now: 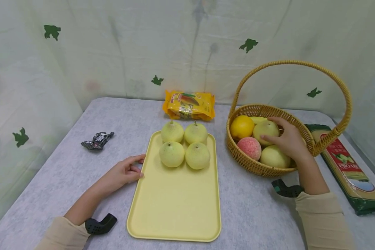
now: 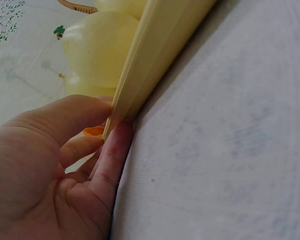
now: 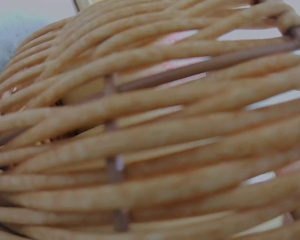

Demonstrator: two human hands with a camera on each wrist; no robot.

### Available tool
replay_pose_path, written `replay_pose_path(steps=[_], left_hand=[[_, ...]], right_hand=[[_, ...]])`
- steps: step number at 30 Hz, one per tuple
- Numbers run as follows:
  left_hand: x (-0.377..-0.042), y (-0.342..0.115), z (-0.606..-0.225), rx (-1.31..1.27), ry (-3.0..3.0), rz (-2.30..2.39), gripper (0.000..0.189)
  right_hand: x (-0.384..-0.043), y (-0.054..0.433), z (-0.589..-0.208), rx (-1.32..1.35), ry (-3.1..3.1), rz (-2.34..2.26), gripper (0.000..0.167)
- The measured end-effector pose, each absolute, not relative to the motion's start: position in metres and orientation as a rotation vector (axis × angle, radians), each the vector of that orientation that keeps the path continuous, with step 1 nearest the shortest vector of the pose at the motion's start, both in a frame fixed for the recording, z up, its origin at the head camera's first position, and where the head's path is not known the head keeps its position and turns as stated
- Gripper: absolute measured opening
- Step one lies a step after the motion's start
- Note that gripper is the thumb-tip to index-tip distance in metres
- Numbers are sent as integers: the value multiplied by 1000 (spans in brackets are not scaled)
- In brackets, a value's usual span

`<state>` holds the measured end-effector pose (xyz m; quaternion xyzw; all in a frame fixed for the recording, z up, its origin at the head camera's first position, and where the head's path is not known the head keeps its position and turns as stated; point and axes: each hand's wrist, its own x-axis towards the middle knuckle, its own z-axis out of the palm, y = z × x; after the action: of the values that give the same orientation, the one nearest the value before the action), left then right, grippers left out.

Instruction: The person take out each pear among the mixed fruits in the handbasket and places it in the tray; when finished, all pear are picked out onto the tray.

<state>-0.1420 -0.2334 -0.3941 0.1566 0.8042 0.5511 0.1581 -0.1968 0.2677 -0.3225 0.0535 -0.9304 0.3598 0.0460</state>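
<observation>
My left hand pinches the left rim of a pale yellow tray; in the left wrist view the thumb and fingers meet at its edge. Several pale green-yellow pears stand grouped at the tray's far end. To the right, my right hand reaches into a wicker basket and grips a pear, thumb on the near side and fingers on the far side. Around it lie a lemon-yellow fruit, a pink peach and another pear. Basket weave hides the hand in the right wrist view.
The basket's tall handle arches above the right hand. A yellow-orange snack packet lies behind the tray, a small black wrapped packet at left. Right of the basket lies a long green-and-red package. A patterned curtain closes off the back.
</observation>
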Motion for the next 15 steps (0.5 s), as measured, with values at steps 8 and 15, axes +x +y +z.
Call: replay_pose_path(steps=[8,15], left_hand=[[-142,-234,-395,449,2292,1584,62],[-142,-233,-396,474,2298,1591,62]], right_hand=[[-189,255,-313,104,-2549,1276,66],[-165,220,-295,327,-2305,1454,57]])
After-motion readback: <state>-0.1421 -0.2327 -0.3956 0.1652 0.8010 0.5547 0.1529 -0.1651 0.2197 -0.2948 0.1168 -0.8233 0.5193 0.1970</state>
